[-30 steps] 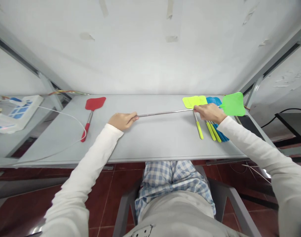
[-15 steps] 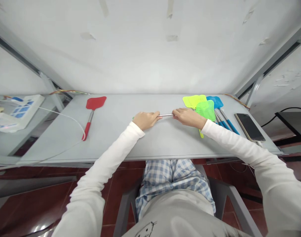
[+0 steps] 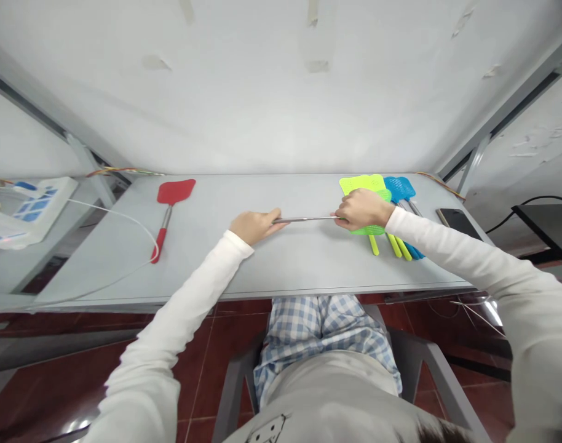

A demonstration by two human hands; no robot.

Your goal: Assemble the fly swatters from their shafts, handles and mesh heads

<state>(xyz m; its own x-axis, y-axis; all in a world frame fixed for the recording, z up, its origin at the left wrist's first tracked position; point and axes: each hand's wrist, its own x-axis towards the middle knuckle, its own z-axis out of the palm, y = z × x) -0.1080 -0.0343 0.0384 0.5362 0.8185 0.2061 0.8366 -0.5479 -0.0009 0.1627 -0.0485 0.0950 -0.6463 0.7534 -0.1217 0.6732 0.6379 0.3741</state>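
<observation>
— What is worn on the arms?
— Long white sleeves [image 3: 179, 332] are seen, plain and unmarked, reaching to the wrists of the left hand [image 3: 251, 226] and right hand [image 3: 363, 209].
— And lower down?
— Trousers [image 3: 324, 332] checked in blue and white are worn. A pale top [image 3: 336, 400] is seen, with a small dark drawing printed on it.

Bare tabletop [image 3: 272, 258] open between red swatter [image 3: 169, 206] and swatter pile [image 3: 391, 212]. White cable [image 3: 138, 227] loops beside the red one. Phone [image 3: 459, 221] blocks the far right edge. Wall closes off the back.
</observation>
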